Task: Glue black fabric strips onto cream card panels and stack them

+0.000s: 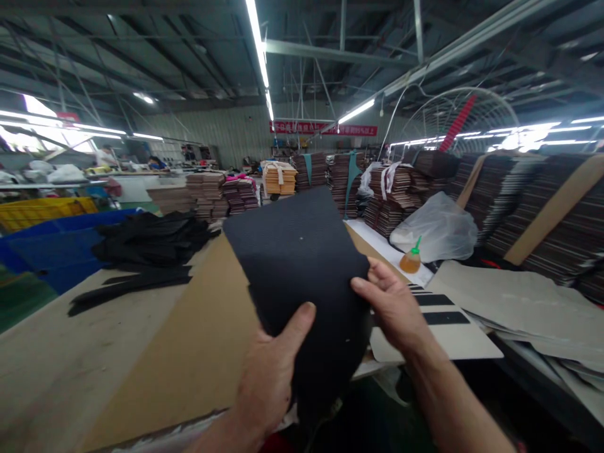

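I see the left hand [271,371] grip a black sheet [302,251], thumb on top, while the right hand [391,305] pinches its right edge; they hold it over the near side of the surface [61,352].

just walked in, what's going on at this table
A person holds up a black sheet in both bare hands: the left hand grips its near left part, thumb on top, and the right hand pinches its right edge. Below it lies a brown board. Black pieces are heaped to the left, and a small bottle with a green tip stands to the right.
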A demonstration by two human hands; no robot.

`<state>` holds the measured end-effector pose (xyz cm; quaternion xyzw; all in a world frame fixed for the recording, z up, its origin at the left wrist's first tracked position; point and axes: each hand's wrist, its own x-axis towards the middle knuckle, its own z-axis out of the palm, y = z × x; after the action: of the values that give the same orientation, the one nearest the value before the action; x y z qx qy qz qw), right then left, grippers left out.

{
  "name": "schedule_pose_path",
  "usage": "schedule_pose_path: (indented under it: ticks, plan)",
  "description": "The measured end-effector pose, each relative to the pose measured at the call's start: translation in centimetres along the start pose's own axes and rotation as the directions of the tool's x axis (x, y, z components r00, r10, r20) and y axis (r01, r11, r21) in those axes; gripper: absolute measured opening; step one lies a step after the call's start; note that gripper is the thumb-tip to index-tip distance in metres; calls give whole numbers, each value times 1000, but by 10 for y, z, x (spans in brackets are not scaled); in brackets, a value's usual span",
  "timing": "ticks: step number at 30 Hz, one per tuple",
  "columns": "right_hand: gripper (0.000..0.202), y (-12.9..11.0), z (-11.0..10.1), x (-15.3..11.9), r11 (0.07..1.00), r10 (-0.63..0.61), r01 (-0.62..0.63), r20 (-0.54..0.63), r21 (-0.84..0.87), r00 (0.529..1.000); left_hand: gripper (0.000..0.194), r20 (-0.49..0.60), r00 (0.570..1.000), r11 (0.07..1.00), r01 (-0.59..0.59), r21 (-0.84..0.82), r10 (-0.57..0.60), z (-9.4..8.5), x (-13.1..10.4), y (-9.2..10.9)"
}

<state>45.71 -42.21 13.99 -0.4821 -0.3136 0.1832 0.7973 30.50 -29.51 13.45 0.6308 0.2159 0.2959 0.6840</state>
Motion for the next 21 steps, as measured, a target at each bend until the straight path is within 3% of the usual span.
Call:
schedule_pose_path:
  ticks: [2, 4, 6, 9, 11, 15, 17, 21]
  plan:
    - [59, -29, -53, 7, 981, 33, -43, -54, -187, 998, 62, 279, 953, 985, 146, -90, -116, 28, -7, -11]
    - [67, -57, -108, 15, 928, 107, -127, -76, -349, 991, 54, 426, 871, 965, 261, 17, -243, 43, -12, -24]
    - [71, -76, -156, 24, 823, 333, -297, -13, -484, 943, 39, 403, 833, 925, 322, 202, -378, 49, -14, -38]
    - [68, -79, -202, 37, 639, 617, -458, 56, -618, 785, 29, 372, 773, 853, 419, 311, -515, 57, -14, -57]
    - [70, -66, -220, 46, 566, 701, -483, 82, -668, 708, 26, 402, 715, 820, 510, 259, -572, 66, -15, -69]
    - [70, -31, -242, 64, 477, 783, -465, 119, -746, 611, 16, 405, 657, 770, 582, 262, -635, 84, -21, -97]
    - [67, -19, -248, 75, 427, 791, -399, 120, -812, 600, 19, 369, 678, 771, 567, 289, -637, 90, -22, -106]
    - [66, -6, -252, 94, 284, 794, -244, 85, -927, 601, 21, 243, 771, 803, 524, 284, -589, 95, -13, -103]
